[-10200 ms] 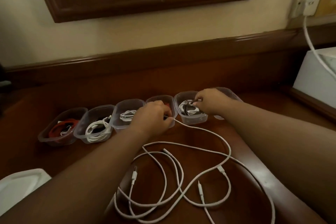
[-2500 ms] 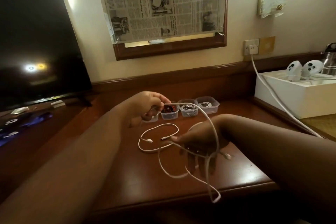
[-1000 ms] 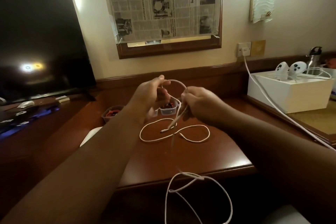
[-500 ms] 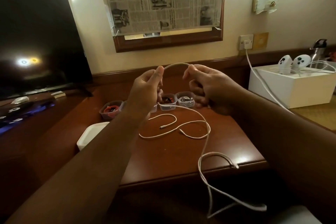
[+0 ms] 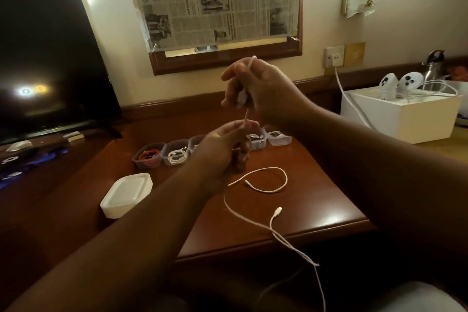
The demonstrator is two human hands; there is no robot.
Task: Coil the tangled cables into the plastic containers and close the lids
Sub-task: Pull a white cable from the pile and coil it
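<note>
1. A dark screen (image 5: 43,53) is seen at the upper left of the frame, and a sheet of newspaper (image 5: 215,0) is hung in a wooden frame at top centre
2. The brown table (image 5: 316,200) fills the middle of the frame; a white box (image 5: 400,119) is set at the right, with a wall cord (image 5: 347,99) draped over its left edge
3. A stack of white lids (image 5: 126,194) is placed at the table's left side
4. A row of clear containers (image 5: 174,153) is lined up behind the hands, each with coiled cable inside, and all are left uncovered
5. The right hand (image 5: 263,88) is raised at centre, its fingers curled round the white cable (image 5: 255,223)
6. The left hand (image 5: 225,147) is held just below it, with the same cable pinched between thumb and fingertips
7. From the left hand the cable is trailed down across the table and over its front edge; a second short cable (image 5: 278,189) is looped on the table just right of the left hand
</note>
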